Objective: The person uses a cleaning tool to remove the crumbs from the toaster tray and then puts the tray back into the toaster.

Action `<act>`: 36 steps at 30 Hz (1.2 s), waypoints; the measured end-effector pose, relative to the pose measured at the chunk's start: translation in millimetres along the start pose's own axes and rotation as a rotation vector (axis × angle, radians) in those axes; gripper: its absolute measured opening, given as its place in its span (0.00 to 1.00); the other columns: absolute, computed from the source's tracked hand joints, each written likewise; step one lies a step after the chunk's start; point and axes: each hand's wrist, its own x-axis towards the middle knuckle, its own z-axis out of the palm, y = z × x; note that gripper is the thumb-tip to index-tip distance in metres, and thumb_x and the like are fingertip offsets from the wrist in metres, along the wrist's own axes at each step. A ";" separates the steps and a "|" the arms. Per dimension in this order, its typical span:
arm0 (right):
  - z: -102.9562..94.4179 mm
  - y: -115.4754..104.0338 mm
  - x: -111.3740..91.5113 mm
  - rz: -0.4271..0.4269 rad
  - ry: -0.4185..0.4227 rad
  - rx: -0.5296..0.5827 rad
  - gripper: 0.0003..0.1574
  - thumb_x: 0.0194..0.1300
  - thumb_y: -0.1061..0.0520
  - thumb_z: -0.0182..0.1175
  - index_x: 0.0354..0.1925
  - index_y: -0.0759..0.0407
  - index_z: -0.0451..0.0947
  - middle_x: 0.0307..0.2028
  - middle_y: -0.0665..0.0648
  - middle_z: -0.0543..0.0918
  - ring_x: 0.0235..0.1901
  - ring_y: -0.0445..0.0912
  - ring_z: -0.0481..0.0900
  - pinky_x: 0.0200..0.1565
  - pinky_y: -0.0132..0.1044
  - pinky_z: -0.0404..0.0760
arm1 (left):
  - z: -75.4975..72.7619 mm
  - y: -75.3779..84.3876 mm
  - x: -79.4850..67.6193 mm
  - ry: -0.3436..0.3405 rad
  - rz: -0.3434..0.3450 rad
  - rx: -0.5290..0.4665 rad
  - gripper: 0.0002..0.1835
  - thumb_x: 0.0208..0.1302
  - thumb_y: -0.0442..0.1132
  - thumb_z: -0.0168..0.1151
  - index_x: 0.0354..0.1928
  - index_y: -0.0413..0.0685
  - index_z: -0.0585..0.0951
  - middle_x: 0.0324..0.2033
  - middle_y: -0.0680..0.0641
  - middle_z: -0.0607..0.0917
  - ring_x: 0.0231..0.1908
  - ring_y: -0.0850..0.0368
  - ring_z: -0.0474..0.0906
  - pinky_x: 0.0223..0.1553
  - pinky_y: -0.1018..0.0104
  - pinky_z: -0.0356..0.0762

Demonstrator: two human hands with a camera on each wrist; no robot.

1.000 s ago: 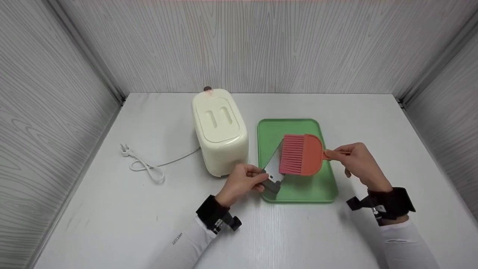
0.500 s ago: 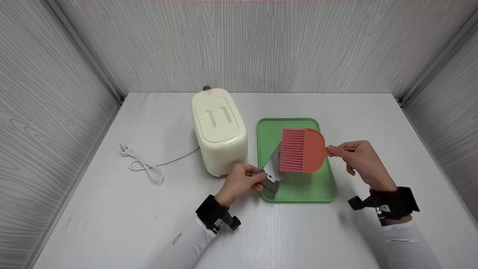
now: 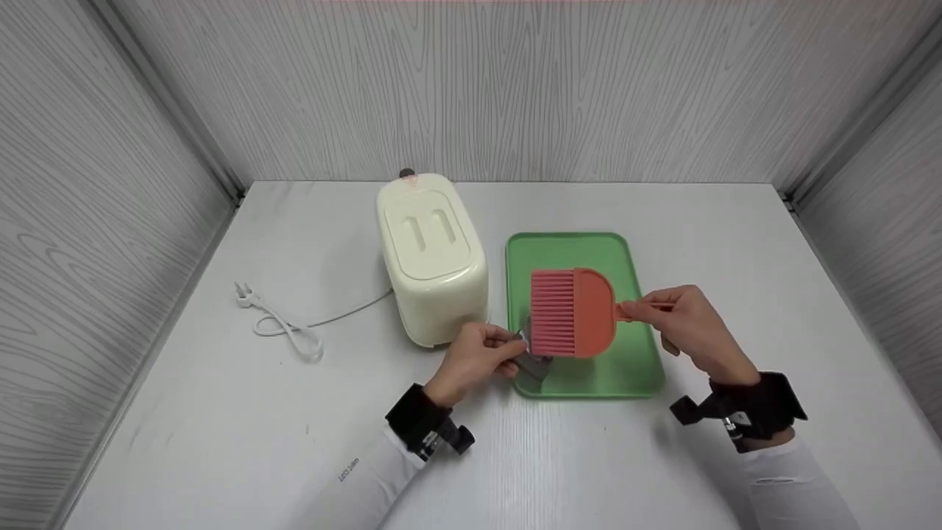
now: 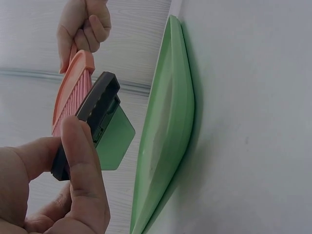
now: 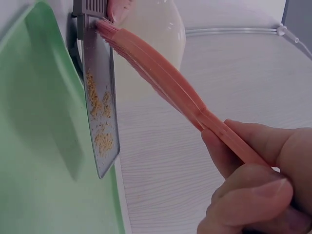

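My left hand [image 3: 475, 361] pinches the dark grey handle end of a metal crumb tray [image 3: 531, 366], held over a flat green tray [image 3: 611, 254]. Yellowish crumbs [image 5: 102, 139] lie scattered on the crumb tray's metal plate in the right wrist view. With thumb and fingers, my right hand [image 3: 688, 324] grips the thin handle of an orange brush [image 3: 595, 316] with pink bristles. The bristle tips [image 5: 105, 27] are at the plate's handle end, close by my left fingers. From the head view, the brush hides most of the metal plate.
A cream toaster [image 3: 434, 294] with a lid over its top stands left of the green tray. Its white cord and plug [image 3: 294, 331] lie loosely coiled farther left on the white table [image 3: 353, 442]. Grey wood-grain panels [image 3: 515, 88] enclose the back and sides.
The brush first rose slightly to the right, then came left and nearer to me, over the crumb tray's handle end. My left hand and the crumb tray have stayed in place.
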 end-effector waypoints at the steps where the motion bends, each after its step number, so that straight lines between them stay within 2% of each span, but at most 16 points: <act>1: 0.5 -0.2 -0.7 -0.007 -0.011 -0.005 0.21 0.70 0.46 0.68 0.44 0.63 0.90 0.41 0.56 0.92 0.09 0.35 0.52 0.13 0.27 0.55 | 0.0 -0.6 0.2 -0.004 0.004 -0.001 0.11 0.68 0.32 0.68 0.46 0.27 0.84 0.37 0.33 0.88 0.22 0.63 0.82 0.30 0.70 0.89; 5: 0.8 -2.0 -3.8 -0.030 -0.035 -0.037 0.20 0.70 0.46 0.68 0.43 0.63 0.90 0.40 0.57 0.92 0.11 0.36 0.50 0.13 0.28 0.52 | -0.2 -1.3 0.0 -0.016 0.014 -0.005 0.12 0.69 0.33 0.68 0.46 0.27 0.84 0.37 0.33 0.89 0.21 0.64 0.82 0.29 0.70 0.88; 12: -2.2 -3.5 -6.8 -0.044 -0.003 -0.135 0.18 0.69 0.42 0.69 0.40 0.55 0.91 0.39 0.54 0.92 0.12 0.37 0.50 0.11 0.30 0.50 | -0.6 0.4 -0.5 -0.013 0.007 -0.016 0.13 0.69 0.34 0.68 0.47 0.28 0.84 0.34 0.42 0.90 0.21 0.63 0.83 0.29 0.70 0.89; 19: -7.5 -1.8 -5.4 -0.049 0.035 -0.171 0.19 0.68 0.42 0.70 0.40 0.57 0.91 0.32 0.51 0.91 0.13 0.37 0.50 0.13 0.30 0.49 | -0.8 1.5 -1.4 -0.009 -0.001 -0.015 0.12 0.69 0.33 0.67 0.47 0.28 0.84 0.34 0.41 0.89 0.21 0.63 0.82 0.29 0.71 0.88; 23: -10.3 -2.0 -4.9 -0.036 0.066 -0.199 0.21 0.67 0.40 0.70 0.38 0.56 0.91 0.18 0.45 0.80 0.13 0.37 0.51 0.13 0.30 0.50 | -0.5 1.7 -1.2 -0.016 0.000 -0.024 0.12 0.69 0.33 0.67 0.47 0.27 0.84 0.35 0.40 0.89 0.22 0.63 0.82 0.30 0.71 0.89; 26: -12.7 -1.6 -4.3 -0.020 0.091 -0.234 0.22 0.65 0.37 0.70 0.37 0.54 0.91 0.14 0.43 0.70 0.14 0.37 0.53 0.14 0.31 0.52 | -0.4 1.9 -1.0 -0.022 0.000 -0.032 0.12 0.69 0.33 0.68 0.47 0.27 0.84 0.36 0.40 0.89 0.23 0.63 0.83 0.31 0.70 0.89; 28: -14.5 -0.8 -3.9 -0.017 0.106 -0.261 0.22 0.66 0.36 0.70 0.38 0.52 0.91 0.17 0.43 0.76 0.15 0.37 0.55 0.16 0.31 0.54 | -0.4 2.4 -1.1 -0.026 0.001 -0.040 0.12 0.69 0.32 0.67 0.48 0.27 0.83 0.36 0.41 0.89 0.23 0.63 0.83 0.31 0.70 0.89; 31: -17.0 2.1 -2.3 -0.032 0.118 -0.282 0.22 0.68 0.37 0.68 0.39 0.53 0.92 0.29 0.49 0.89 0.18 0.38 0.58 0.21 0.31 0.61 | -0.9 2.8 -1.5 -0.036 0.014 -0.049 0.12 0.69 0.32 0.67 0.48 0.27 0.83 0.36 0.41 0.89 0.24 0.62 0.83 0.32 0.70 0.89; 33: -18.4 4.9 -0.9 -0.047 0.122 -0.283 0.21 0.69 0.38 0.67 0.40 0.53 0.92 0.38 0.53 0.92 0.19 0.38 0.59 0.24 0.32 0.63 | -1.3 2.8 -1.5 -0.045 0.023 -0.056 0.12 0.69 0.31 0.67 0.48 0.26 0.83 0.36 0.41 0.89 0.24 0.63 0.84 0.32 0.71 0.89; 35: -19.8 7.5 0.3 -0.058 0.125 -0.279 0.21 0.70 0.39 0.67 0.40 0.54 0.92 0.41 0.56 0.92 0.20 0.38 0.59 0.25 0.33 0.63 | -1.7 2.5 -1.3 -0.052 0.030 -0.057 0.12 0.69 0.31 0.67 0.48 0.26 0.83 0.36 0.41 0.89 0.24 0.63 0.84 0.33 0.71 0.89; 36: -20.4 8.3 0.8 -0.059 0.128 -0.285 0.21 0.70 0.39 0.66 0.40 0.54 0.92 0.41 0.56 0.92 0.22 0.37 0.64 0.29 0.32 0.66 | -1.8 2.4 -1.2 -0.054 0.031 -0.058 0.12 0.69 0.31 0.67 0.48 0.26 0.83 0.36 0.41 0.89 0.24 0.63 0.84 0.33 0.71 0.89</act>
